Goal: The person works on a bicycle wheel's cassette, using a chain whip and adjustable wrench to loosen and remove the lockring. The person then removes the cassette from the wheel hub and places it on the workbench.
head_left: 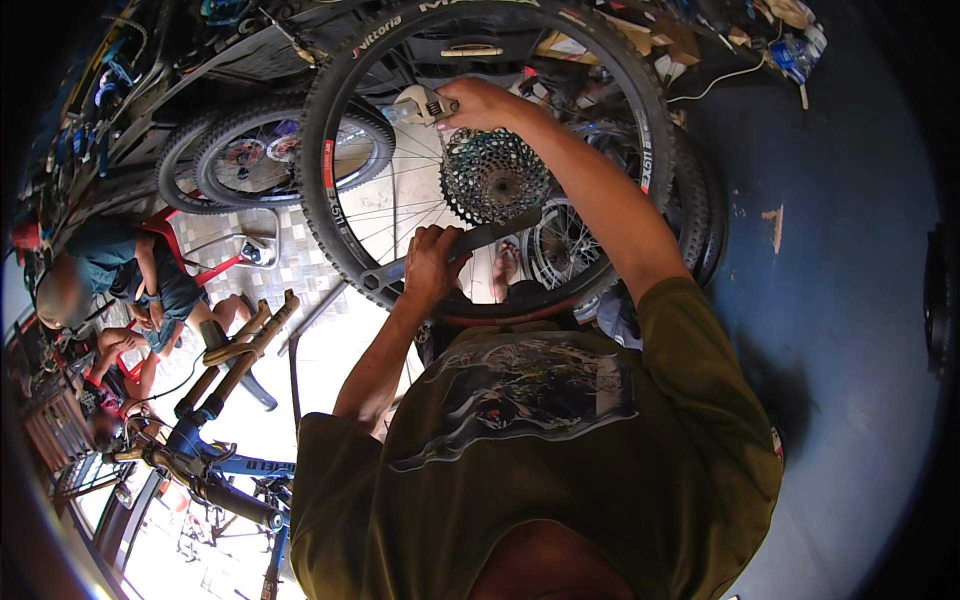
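A person's left hand (432, 262) grips the handle of a long flat tool (455, 250) laid against the cassette (493, 176) of an upright bicycle wheel (330, 215). The right hand (478, 104) has its fingers wrapped around an adjustable wrench (420, 104) above the cassette. Another wheel (260, 160) stands just behind, to the left.

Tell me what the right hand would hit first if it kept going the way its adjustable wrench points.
The right hand points the adjustable wrench toward picture left. Going on, it would likely meet the knobby tire of the held wheel first, though depth is unclear.
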Demonstrator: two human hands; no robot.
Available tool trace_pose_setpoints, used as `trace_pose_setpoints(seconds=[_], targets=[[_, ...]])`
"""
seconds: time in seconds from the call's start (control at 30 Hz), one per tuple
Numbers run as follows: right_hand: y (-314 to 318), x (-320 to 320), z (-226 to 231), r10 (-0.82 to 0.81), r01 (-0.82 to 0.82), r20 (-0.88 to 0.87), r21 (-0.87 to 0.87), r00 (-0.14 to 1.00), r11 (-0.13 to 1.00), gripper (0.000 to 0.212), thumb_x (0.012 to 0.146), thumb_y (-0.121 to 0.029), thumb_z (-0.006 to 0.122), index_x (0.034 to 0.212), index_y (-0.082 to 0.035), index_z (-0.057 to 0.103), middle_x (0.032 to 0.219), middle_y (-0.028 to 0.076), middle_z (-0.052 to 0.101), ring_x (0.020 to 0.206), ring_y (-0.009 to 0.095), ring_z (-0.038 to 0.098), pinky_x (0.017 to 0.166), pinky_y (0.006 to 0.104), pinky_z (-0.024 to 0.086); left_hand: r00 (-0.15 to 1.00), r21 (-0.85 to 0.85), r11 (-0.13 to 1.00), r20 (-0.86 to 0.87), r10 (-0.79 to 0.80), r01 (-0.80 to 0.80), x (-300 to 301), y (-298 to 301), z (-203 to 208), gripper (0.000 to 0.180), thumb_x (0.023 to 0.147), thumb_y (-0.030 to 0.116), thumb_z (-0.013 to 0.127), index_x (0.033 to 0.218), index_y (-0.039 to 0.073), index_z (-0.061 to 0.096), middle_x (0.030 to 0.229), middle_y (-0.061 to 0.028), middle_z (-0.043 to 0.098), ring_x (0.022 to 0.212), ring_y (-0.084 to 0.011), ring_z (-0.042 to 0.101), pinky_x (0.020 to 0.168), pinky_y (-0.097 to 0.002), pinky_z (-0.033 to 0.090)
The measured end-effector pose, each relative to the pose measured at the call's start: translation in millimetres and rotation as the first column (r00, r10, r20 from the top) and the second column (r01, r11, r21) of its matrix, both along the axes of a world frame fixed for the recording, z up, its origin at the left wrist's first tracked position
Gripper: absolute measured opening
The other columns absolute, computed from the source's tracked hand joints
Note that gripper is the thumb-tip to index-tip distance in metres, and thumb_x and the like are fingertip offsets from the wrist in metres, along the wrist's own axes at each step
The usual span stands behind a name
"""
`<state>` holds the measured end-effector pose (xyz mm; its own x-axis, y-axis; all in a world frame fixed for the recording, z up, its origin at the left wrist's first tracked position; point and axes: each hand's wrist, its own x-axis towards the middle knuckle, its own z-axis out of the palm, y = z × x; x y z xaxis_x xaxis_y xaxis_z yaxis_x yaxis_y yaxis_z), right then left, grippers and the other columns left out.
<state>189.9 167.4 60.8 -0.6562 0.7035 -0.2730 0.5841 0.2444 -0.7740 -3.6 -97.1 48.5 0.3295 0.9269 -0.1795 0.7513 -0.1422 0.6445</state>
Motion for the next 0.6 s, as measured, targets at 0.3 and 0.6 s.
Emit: trace_pose_setpoints(seconds=[0.3,0.6], targets=[[4,23,-2,-0.028,0.031,-0.032,0.078,0.999,0.996,0.044,0.082,-0.031,0.084,0.115,-0.005,0.071,0.102,0.021,0.073,0.096,0.040,0.070,0.086,0.0460,0.053,1.000,-0.014,1.000,0.022,-0.002,0.002,-1,6,-8,0.042,0.079,0.021,0.085,0.117,0.013,0.069,0.106,-0.0119,0.066,0.106,-0.0358,0.059,0.094,-0.0481,0.048],[-12,66,13,-0.069,0.066,0.036,0.076,0.997,0.995,0.047,0.082,-0.033,0.084,0.109,0.002,0.071,0.096,0.024,0.071,0.093,0.042,0.070,0.083,0.0475,0.052,1.000,0.024,1.000,-0.028,0.014,-0.013,2,1,-9,0.043,0.082,0.022,0.082,0.120,0.012,0.065,0.107,-0.0125,0.065,0.103,-0.0367,0.062,0.092,-0.0502,0.047]])
